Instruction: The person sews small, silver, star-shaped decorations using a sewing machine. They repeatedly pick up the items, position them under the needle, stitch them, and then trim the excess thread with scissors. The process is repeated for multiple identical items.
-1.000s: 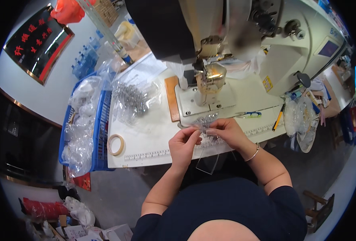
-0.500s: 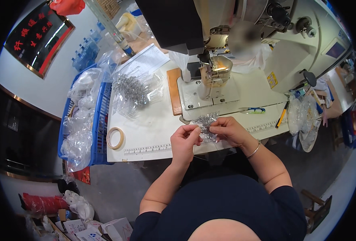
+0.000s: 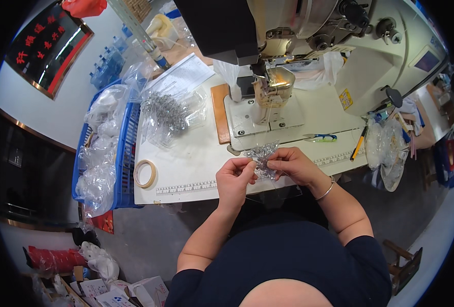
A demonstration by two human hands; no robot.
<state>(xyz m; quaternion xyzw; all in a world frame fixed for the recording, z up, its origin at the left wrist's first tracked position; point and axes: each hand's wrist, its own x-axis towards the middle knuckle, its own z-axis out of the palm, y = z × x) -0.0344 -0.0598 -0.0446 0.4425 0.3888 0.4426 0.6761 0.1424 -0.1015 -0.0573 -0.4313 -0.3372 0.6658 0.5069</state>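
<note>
Silvery bundle is pinched by left hand and right hand; a blue basket holds clear plastic.

Silvery piece in 2 hands

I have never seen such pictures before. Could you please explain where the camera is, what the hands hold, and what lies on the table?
A fisheye camera on the person's head looks down, so straight edges appear bent. The left hand and right hand pinch a shiny silvery piece before what looks like a sewing machine. On the white table lie silvery pieces with clear plastic, a tape roll, a small blue-green tool and a yellow-orange pen-like tool. A blue basket stands at the left.
</note>
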